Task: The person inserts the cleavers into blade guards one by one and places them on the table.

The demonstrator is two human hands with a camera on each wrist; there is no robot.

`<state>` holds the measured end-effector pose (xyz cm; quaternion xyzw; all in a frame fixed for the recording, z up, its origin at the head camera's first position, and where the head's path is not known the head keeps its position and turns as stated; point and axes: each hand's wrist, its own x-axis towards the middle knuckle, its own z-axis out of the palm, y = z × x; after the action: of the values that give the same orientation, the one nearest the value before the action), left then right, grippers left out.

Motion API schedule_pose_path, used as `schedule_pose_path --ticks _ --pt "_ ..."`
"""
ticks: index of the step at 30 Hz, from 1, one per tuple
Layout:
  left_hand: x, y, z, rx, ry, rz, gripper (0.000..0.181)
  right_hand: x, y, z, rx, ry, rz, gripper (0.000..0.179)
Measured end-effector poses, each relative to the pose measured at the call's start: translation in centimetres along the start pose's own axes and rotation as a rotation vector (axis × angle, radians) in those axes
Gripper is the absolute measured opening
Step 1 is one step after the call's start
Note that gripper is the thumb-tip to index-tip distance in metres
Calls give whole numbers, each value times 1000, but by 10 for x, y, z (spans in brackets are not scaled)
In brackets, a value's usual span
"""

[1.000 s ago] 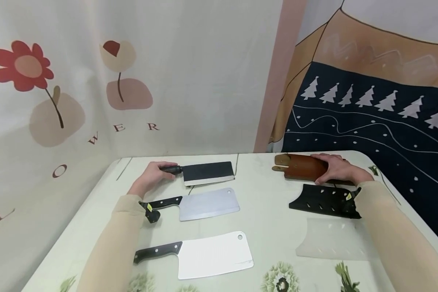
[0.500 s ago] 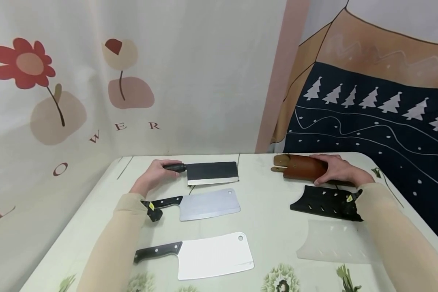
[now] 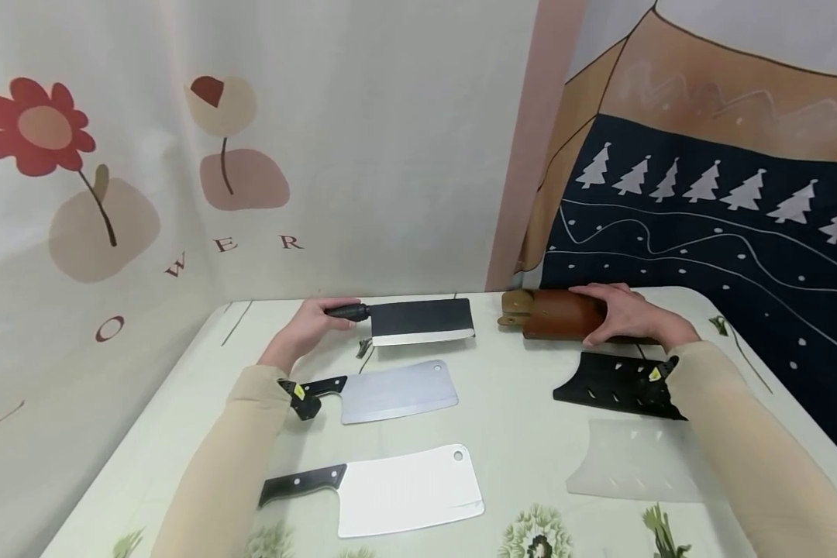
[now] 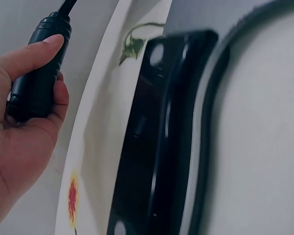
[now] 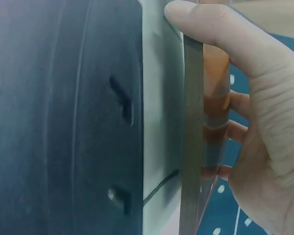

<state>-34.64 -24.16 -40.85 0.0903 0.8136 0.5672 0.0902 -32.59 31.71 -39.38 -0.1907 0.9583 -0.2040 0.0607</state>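
Observation:
My left hand (image 3: 310,325) grips the black handle (image 4: 39,68) of a dark-bladed cleaver (image 3: 421,319), its blade pointing right near the table's back edge. The blade appears slightly lifted off the cloth. Across from it, my right hand (image 3: 628,316) holds a brown leather knife sheath (image 3: 561,314) from above, thumb on the near edge and fingers over the far side. The sheath's strap end faces the cleaver's tip, with a small gap between. In the right wrist view the thumb presses the sheath's edge (image 5: 192,137).
Two more cleavers lie nearer on the table: a grey-bladed cleaver (image 3: 401,394) and a white-bladed cleaver (image 3: 411,492), both black-handled. At the right lie a black blade guard (image 3: 617,385) and a translucent blade guard (image 3: 631,461). A printed curtain (image 3: 390,155) hangs behind the table.
The left hand has moved the dark-bladed cleaver rightward and slightly up. The right hand has brought the leather sheath leftward, narrowing the gap between them.

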Motion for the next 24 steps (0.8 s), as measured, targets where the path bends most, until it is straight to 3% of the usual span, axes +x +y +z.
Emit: schedule_pose_path --ticks 8,13,15,20,24 --pt "5 8 9 -32 -18 -5 53 8 -15 1 -15 -10 -34 98" --pt "-5 30 17 -25 -60 -17 53 11 -26 1 -14 -15 -67 96" --pt "-6 32 19 -22 -68 -24 54 12 -30 2 -14 -16 -76 96" --pt "6 18 22 -68 -67 -37 54 16 -39 3 -12 -21 -86 96" --pt "8 16 26 -75 -73 -34 53 17 -45 4 -6 -31 -92 96"
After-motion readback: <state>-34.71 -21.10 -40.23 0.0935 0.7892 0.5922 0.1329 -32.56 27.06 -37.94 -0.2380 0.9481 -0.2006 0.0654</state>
